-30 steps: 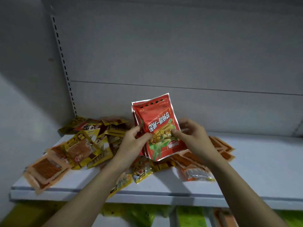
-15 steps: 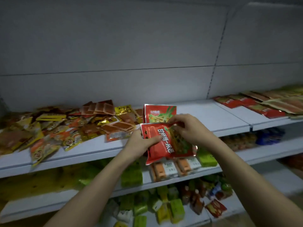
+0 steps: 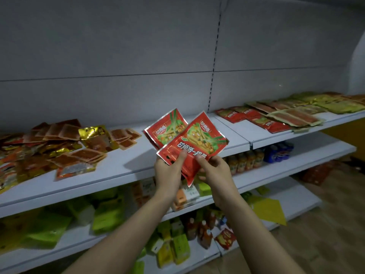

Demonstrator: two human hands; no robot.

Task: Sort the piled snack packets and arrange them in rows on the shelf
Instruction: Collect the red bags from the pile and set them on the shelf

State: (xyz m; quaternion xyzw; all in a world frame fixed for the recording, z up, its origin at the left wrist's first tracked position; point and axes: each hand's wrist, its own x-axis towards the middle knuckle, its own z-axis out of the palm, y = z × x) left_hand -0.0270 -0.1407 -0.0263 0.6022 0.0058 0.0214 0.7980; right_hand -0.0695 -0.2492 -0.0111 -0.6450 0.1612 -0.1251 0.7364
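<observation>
Red snack packets [image 3: 194, 147], two of them fanned apart, are held up in front of the white shelf [image 3: 126, 165] by both hands. The front packet tilts up toward the right; the second packet [image 3: 165, 129] sits behind it, peeking out up and to the left of the hands. The left hand [image 3: 167, 175] grips the lower left edge of the front packet, its thumb pressed flat on the printed face. The right hand [image 3: 215, 171] holds the packet's lower right edge, thumb on top, fingers curled behind. The two hands are close together, with the packet's bottom corner hanging between them.

Well to the left of the left hand, a loose pile of mixed packets [image 3: 59, 149] lies on the shelf, orange, red and gold, with one gold packet [image 3: 96, 138] on top near its right side. Up and to the right of the right hand, on the next shelf section, sorted rows of packets [image 3: 276, 115] lie flat, red ones nearest and yellow-green ones farther off. Below the hands, lower shelves [image 3: 276, 171] hold blurred green packs, cartons and bottles.
</observation>
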